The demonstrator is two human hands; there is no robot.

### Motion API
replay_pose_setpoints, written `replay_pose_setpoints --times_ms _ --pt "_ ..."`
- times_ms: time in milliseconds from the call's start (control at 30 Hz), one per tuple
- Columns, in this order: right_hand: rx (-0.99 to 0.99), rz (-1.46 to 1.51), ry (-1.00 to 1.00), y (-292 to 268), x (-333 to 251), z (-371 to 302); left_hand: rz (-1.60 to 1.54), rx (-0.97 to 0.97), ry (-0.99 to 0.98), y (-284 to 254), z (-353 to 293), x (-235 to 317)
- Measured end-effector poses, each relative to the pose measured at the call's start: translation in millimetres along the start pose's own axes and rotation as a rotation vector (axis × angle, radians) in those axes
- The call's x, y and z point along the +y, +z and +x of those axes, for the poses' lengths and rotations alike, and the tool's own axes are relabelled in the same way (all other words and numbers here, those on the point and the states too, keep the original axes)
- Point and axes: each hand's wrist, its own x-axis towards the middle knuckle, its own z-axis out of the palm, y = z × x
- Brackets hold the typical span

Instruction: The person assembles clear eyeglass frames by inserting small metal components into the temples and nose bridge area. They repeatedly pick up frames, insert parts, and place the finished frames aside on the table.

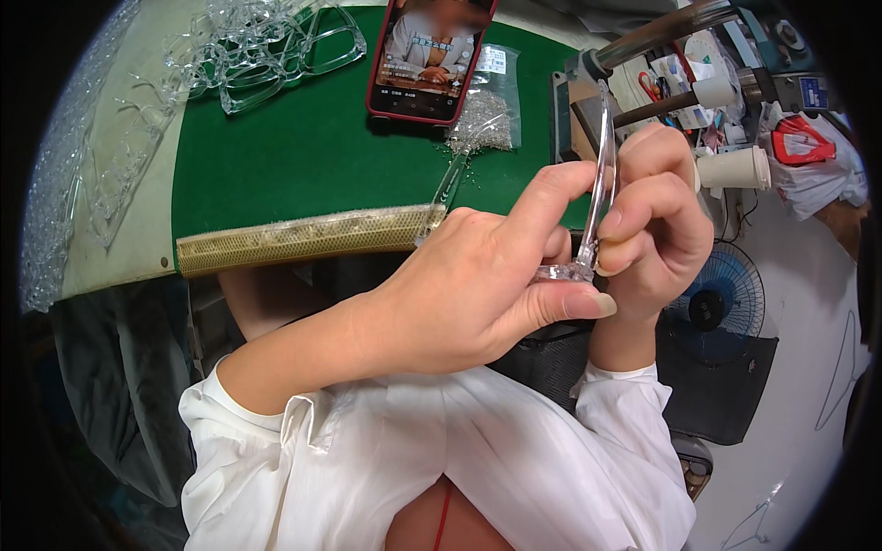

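Between my two hands is a clear plastic eyeglass frame (603,170), its temple pointing up and away from me. My left hand (450,289) pinches the hinge end of the frame between thumb and fingers, and its palm hides most of the front. My right hand (663,207) has its fingers curled against the temple from the right, near the hinge. Beyond my left hand, a clear temple piece (450,182) lies across the table edge. Next to it is an open plastic bag (485,115) of tiny metal parts, some spilled on the green mat (276,170).
A phone (427,64) in a red case stands at the back, playing a video. Several clear eyeglass frames (276,55) are piled at the back left, beside bubble wrap (69,138). To the right are a metal machine (661,41), a paper cup (735,170) and a blue fan (721,298).
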Motion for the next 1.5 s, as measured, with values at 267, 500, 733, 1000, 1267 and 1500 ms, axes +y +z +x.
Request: replay_pose_setpoints --times_ms 267,500,733,1000,1267,1500 --pt "-0.146 -0.133 -0.071 -11.6 -2.2 16.1 0.014 -0.022 0.024 -1.4 0.4 -0.4" --pt "-0.264 -0.197 -0.134 -19.4 -1.5 21.8 0.062 -0.03 0.032 0.2 2.0 0.5" --pt "-0.171 -0.005 0.079 -21.3 -0.2 17.8 0.142 -0.121 -0.015 -6.7 4.9 5.2" --pt "0.029 -0.12 0.1 -16.3 0.1 11.7 -0.02 -0.004 0.059 -1.8 12.4 -0.9" --pt "0.008 0.227 0.279 -16.9 6.7 -3.8 -0.036 0.139 0.186 6.3 41.7 -12.9" --pt "0.161 0.18 0.333 -66.8 11.1 -5.0 0.818 0.119 0.366 11.0 88.2 -13.1"
